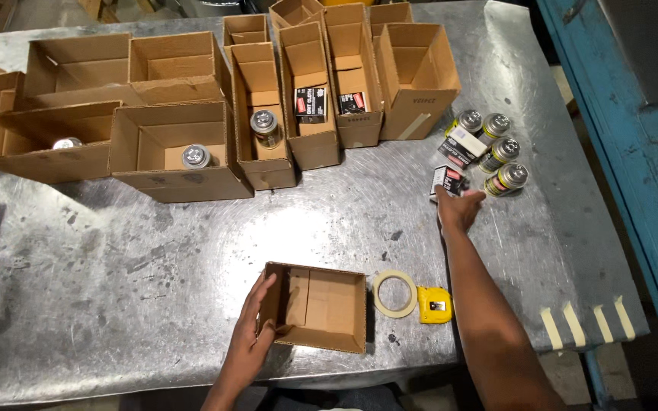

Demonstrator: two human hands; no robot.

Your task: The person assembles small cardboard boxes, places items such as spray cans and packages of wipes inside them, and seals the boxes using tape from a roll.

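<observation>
You are standing at a big, scratched grey metal table [192,251]. Your left hand [251,335] is lying flat and spread against the left wall of a small open brown cardboard box [317,306], holding it steady. That box is sitting near you at the front edge of the table, and it is looking empty inside.

Your right hand [460,211] is reaching far out to the right. Its fingers are touching a small black, white and red packet [446,181] lying on the table. I cannot tell if you are pinching it or only touching it.

Just beside that packet, a little group of round metal cans with shiny lids [496,151] is waiting. A second small packet [459,144] is lying among the cans.

At the back of the table, a long row of open brown cardboard boxes [268,114] is standing. Some are already holding a shiny can, and some are holding a packet. A few are looking empty, though I cannot see into all of them.

So it looks like part of the packing is done, and the box near you is waiting for its things.

Next to your box, a roll of pale tape [395,294] and a yellow tape measure [434,304] are lying just beside each other. Four strips of pale tape [588,323] are sticking on the table's right edge.
</observation>
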